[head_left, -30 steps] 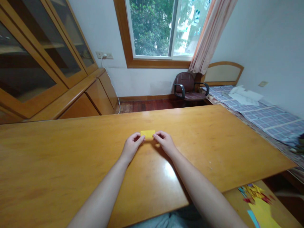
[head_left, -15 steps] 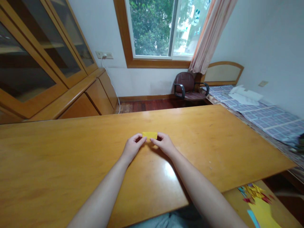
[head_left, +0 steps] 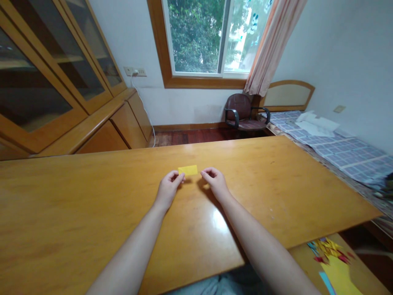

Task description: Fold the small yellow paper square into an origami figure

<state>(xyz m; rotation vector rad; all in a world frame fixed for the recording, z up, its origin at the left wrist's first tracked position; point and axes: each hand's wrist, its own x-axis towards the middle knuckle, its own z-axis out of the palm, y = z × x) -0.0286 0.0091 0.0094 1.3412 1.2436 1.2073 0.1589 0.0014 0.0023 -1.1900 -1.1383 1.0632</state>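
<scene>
A small yellow strip of folded paper (head_left: 188, 169) is raised slightly above the wooden table (head_left: 92, 205), its shadow falling just below. My left hand (head_left: 168, 186) pinches its left end between thumb and fingers. To the right of the paper, a short gap away, is my right hand (head_left: 216, 182). Its thumb and forefinger are brought together, and nothing shows between them.
On a lower surface at the bottom right lie yellow paper sheets (head_left: 339, 276) and a heap of coloured folded pieces (head_left: 330, 248). Beyond the table stand a brown armchair (head_left: 241, 108), a bed (head_left: 344, 151) and a glass-doored cabinet (head_left: 119, 102).
My right hand has let go of the paper's right end and moved slightly right. My left hand has shifted the paper a little left and up, tilting it slightly.
</scene>
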